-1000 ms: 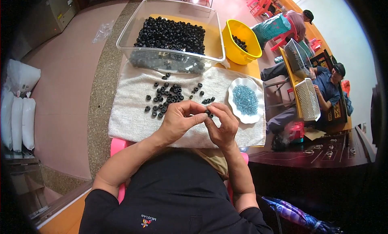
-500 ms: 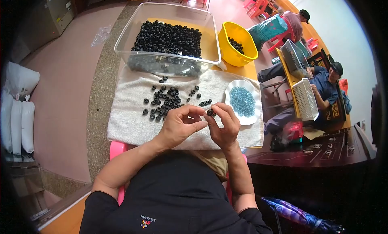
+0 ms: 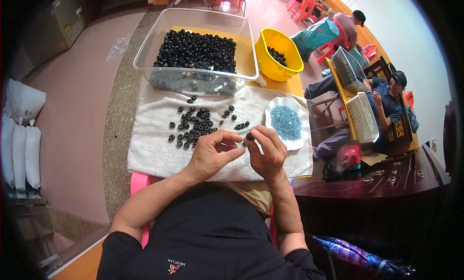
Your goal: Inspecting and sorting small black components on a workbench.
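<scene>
Over the towel, my right hand [image 3: 269,152] pinches a small black ring-shaped piece [image 3: 250,136] between thumb and fingertips. Close beside it, my left hand [image 3: 211,154] is curled with thumb and forefinger drawn together near that piece. Whatever lies at its fingertips is too small to make out. Beyond my left hand lie several loose black ring-shaped pieces [image 3: 196,127], scattered on the white towel [image 3: 154,157]. A short row of the same pieces [image 3: 242,126] lies just beyond my right hand. To its right, a white scalloped dish [image 3: 296,143] holds small clear bluish bits [image 3: 285,122].
A clear plastic bin [image 3: 195,79] full of black pieces stands at the table's far side, beside a yellow tub [image 3: 270,70] with more. At right, a person [image 3: 389,101] sits by a white perforated basket [image 3: 362,119]. White sacks [image 3: 24,154] stand at far left.
The whole view has shifted slightly, with the bin and tub lower and further left. Both hands keep nearly the same pose, and the black piece stays in my right hand.
</scene>
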`<state>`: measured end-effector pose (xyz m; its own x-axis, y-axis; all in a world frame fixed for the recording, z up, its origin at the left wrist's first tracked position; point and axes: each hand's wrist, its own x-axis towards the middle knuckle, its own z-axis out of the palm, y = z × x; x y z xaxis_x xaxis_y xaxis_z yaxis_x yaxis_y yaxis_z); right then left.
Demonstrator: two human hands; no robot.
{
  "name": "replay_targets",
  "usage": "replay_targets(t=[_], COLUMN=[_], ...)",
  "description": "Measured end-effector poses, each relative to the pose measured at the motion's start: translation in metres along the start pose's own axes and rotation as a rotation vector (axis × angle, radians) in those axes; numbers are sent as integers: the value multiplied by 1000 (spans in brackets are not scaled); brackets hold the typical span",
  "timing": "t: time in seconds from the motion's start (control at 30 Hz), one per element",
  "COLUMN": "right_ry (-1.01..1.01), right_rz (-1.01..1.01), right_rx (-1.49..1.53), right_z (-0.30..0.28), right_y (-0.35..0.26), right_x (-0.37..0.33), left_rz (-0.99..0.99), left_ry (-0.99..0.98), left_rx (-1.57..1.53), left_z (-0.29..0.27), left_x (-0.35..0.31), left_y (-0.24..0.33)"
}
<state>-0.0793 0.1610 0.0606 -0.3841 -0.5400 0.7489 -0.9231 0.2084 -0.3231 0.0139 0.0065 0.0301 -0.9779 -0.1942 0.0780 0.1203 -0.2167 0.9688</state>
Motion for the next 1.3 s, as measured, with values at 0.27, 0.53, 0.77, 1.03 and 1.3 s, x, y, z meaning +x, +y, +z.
replay_targets(t=[0.27, 0.53, 0.77, 1.03, 1.3], right_ry=[9, 198, 238, -26, -494], right_rz=[47, -10, 165, 399, 169], right_rx=[7, -200, -360, 88, -85], right_z=[-3, -29, -44, -11, 29], right_y=[-5, 10, 114, 125, 50], right_x=[4, 45, 137, 73, 37], left_rz=[12, 16, 11, 42, 76], left_ry=[-1, 71, 69, 45, -23], left_rx=[-4, 67, 92, 187, 217], left_z=[0, -3, 0, 1, 12], left_x=[0, -3, -2, -1, -12], left_y=[0, -2, -13, -8, -16])
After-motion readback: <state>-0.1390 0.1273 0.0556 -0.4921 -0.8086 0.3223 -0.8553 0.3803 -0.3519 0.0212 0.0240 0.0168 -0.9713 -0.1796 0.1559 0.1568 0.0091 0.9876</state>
